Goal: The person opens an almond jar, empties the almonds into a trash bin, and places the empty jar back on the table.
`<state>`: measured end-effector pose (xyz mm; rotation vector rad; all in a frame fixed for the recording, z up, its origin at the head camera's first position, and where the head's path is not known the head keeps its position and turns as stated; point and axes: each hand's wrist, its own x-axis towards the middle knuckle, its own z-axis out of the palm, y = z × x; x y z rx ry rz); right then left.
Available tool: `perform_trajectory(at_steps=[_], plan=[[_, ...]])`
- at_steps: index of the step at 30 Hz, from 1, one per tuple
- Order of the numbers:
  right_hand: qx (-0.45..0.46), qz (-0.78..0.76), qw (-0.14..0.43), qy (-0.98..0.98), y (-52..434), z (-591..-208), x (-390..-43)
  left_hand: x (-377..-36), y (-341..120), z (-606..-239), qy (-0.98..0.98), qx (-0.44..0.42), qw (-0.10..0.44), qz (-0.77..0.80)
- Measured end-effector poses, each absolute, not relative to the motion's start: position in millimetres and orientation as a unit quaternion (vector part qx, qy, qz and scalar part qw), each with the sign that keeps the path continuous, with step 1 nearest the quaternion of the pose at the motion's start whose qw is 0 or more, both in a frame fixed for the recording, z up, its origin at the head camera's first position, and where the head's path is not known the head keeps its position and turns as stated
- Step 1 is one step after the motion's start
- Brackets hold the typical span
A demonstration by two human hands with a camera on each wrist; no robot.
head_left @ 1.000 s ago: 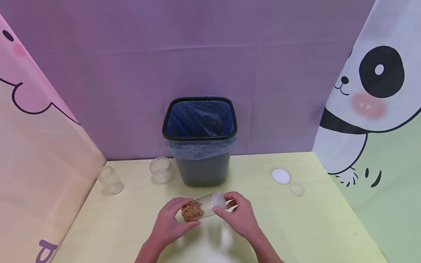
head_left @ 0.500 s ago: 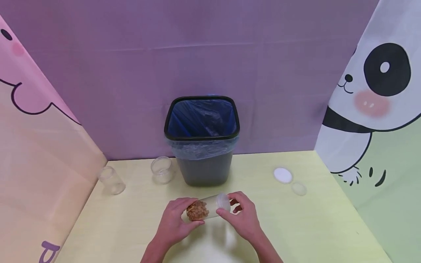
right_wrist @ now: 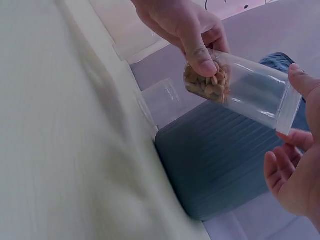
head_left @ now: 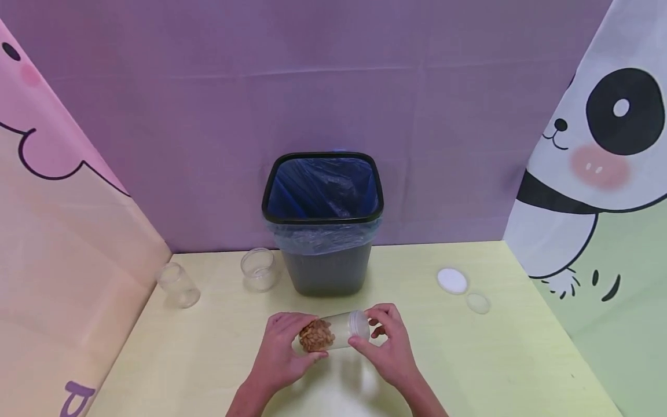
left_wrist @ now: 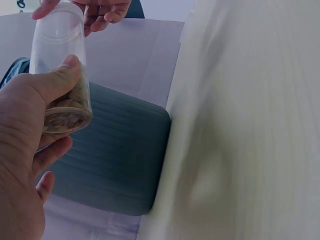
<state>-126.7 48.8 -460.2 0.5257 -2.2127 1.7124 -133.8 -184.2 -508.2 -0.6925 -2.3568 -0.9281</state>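
A clear jar [head_left: 333, 333] with brown nuts in its bottom end lies on its side in the air, just above the yellow table [head_left: 495, 359]. My left hand [head_left: 302, 339] grips the nut-filled end, thumb pressed on the wall [left_wrist: 65, 70]. My right hand [head_left: 365, 328] pinches the ridged lid end [right_wrist: 290, 107] between thumb and fingers. The jar [right_wrist: 245, 92] hangs in front of a dark grey bin [head_left: 323, 231] lined with a blue bag. In the left wrist view the jar [left_wrist: 60, 75] points up toward the right hand's fingertips [left_wrist: 100, 10].
Two empty clear jars [head_left: 179, 285] [head_left: 257, 269] stand left of the bin. A white lid [head_left: 452, 280] and a clear lid [head_left: 477, 303] lie at the right. Cloth walls close in the table at the back and both sides.
Both hands and the jar have drifted a little to the right and slightly toward me. The grips look the same.
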Motion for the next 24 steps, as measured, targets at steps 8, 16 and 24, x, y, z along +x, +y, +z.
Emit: perform_trajectory(at_steps=[8, 16, 24], plan=[[0.236, 0.572, 0.095, -0.780, 53.6, -442.5, -124.8, -130.2, -191.0, -506.5, -0.865, -0.248, 0.256, -0.352], [0.304, 0.548, 0.040, -0.778, 63.3, -470.1, -141.1, -130.6, -197.0, -512.0, -0.866, -0.230, 0.233, -0.377], [0.162, 0.474, 0.059, -0.863, 62.4, -470.1, -139.6, -133.8, -195.9, -520.0, -0.861, -0.228, 0.243, -0.385]])
